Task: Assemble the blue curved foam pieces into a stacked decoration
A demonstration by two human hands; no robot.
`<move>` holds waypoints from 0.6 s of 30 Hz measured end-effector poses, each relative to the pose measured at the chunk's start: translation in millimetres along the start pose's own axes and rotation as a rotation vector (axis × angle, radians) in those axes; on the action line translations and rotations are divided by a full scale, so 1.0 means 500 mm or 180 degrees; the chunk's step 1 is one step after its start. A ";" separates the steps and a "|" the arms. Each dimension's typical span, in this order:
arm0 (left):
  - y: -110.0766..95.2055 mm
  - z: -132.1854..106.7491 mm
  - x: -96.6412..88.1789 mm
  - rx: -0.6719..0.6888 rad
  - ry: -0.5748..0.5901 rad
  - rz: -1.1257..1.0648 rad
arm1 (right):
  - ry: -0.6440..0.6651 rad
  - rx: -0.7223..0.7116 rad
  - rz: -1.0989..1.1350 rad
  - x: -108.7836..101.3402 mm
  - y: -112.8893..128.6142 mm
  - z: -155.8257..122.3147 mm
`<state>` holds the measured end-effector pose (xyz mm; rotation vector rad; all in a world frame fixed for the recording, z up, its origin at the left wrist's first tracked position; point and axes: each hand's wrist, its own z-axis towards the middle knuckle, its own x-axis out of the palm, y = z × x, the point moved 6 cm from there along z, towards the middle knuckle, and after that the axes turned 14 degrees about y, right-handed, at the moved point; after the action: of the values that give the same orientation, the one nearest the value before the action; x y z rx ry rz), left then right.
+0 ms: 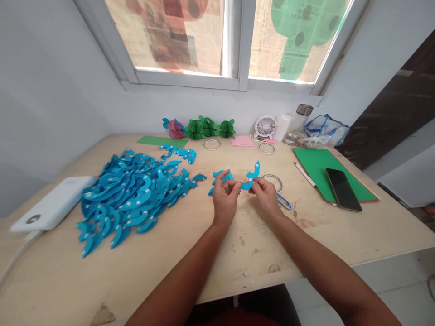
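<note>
Between my two hands is a curved blue paper cutout (249,183) with small white squares on it. My left hand (225,197) pinches its left end between thumb and finger. The fingers of my right hand (266,194) are closed on its right side. Just behind my left hand lies a small group of similar blue cutouts (217,179), partly hidden by the fingers. A large heap of blue paper cutouts (136,190), many with white squares, spreads over the table to the left. Near my right hand are a silver ring (279,180) and a light blue tool (284,201), partly covered.
A white power bank (57,199) with a cable lies at the left. Along the wall stand green paper figures (209,127), a small fan (265,127) and a bottle (301,118). A phone (343,190) rests on green sheets (314,167) at right, beside a pen (305,174).
</note>
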<state>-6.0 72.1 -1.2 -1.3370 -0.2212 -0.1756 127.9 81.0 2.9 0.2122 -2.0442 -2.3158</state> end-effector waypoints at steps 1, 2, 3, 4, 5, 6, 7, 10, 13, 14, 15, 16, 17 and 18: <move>0.003 0.001 -0.001 -0.0014 -0.0021 -0.0075 | -0.0006 -0.0007 -0.0059 -0.001 0.000 0.000; 0.005 0.002 -0.002 -0.0033 -0.0035 -0.0169 | -0.0014 -0.0019 -0.0146 -0.003 0.000 0.000; 0.009 0.004 -0.003 -0.0054 -0.0034 -0.0283 | -0.0023 -0.0036 -0.0260 -0.005 0.001 0.001; 0.012 0.005 -0.004 -0.0079 -0.0017 -0.0417 | -0.0033 -0.0056 -0.0390 -0.007 0.002 0.001; 0.014 0.007 -0.004 -0.0112 0.0020 -0.0570 | -0.0051 -0.0074 -0.0526 -0.010 0.003 0.001; 0.016 0.009 -0.003 -0.0153 0.0069 -0.0739 | -0.0065 -0.0086 -0.0656 -0.012 0.004 0.001; 0.018 0.010 -0.003 -0.0207 0.0120 -0.0917 | -0.0080 -0.0093 -0.0770 -0.013 0.005 0.001; 0.022 0.013 -0.002 -0.0425 0.0236 -0.1447 | -0.0097 -0.0116 -0.1024 -0.016 0.009 0.000; 0.022 0.015 -0.004 -0.0585 0.0304 -0.1827 | -0.0109 -0.0156 -0.1276 -0.014 0.017 -0.005; 0.023 0.016 -0.005 -0.0613 0.0326 -0.1902 | -0.0116 -0.0173 -0.1374 -0.012 0.021 -0.007; 0.023 0.017 -0.006 -0.0632 0.0347 -0.1947 | -0.0123 -0.0190 -0.1480 -0.011 0.024 -0.009; 0.023 0.019 -0.006 -0.0641 0.0367 -0.1961 | -0.0124 -0.0204 -0.1592 -0.010 0.028 -0.010; 0.023 0.020 -0.006 -0.0636 0.0382 -0.1941 | -0.0119 -0.0218 -0.1711 -0.008 0.031 -0.012; 0.023 0.021 -0.007 -0.0608 0.0391 -0.1878 | -0.0111 -0.0231 -0.1840 -0.007 0.034 -0.013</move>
<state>-7.1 84.7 -10.6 -1.4142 -0.5017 -0.7894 131.1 72.9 19.2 0.8681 -2.1211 -2.7042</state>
